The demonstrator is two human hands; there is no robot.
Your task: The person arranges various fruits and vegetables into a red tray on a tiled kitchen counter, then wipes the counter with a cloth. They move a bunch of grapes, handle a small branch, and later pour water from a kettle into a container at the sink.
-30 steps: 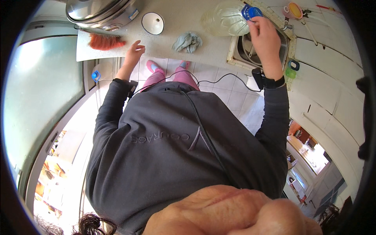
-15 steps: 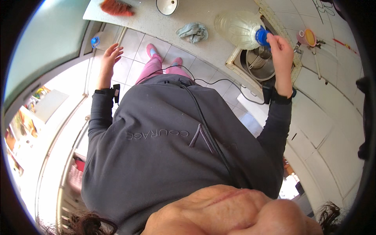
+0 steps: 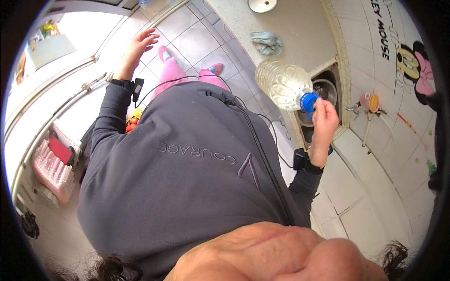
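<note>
My right hand (image 3: 325, 121) is closed on the blue cap end of a large clear plastic bottle (image 3: 283, 85). The bottle tilts, with its base toward the upper left, and hangs over the counter's front edge beside the sink. Whether liquid is inside I cannot tell. Away from the counter, my left hand (image 3: 136, 49) is raised over the floor with its fingers apart and nothing in them. Dark bands with small devices circle both wrists.
The counter (image 3: 300, 35) carries a crumpled grey-blue cloth (image 3: 266, 43) and a white bowl (image 3: 262, 4). Metal pans (image 3: 324, 89) sit in the sink. A tap (image 3: 354, 107) juts from the tiled wall. A thin black cable (image 3: 274, 131) runs across my front. A pink basket (image 3: 54, 168) stands at left.
My body has turned, so the whole view has shifted. My right hand has carried the bottle from above the sink and counter toward me. My left hand stays open.
</note>
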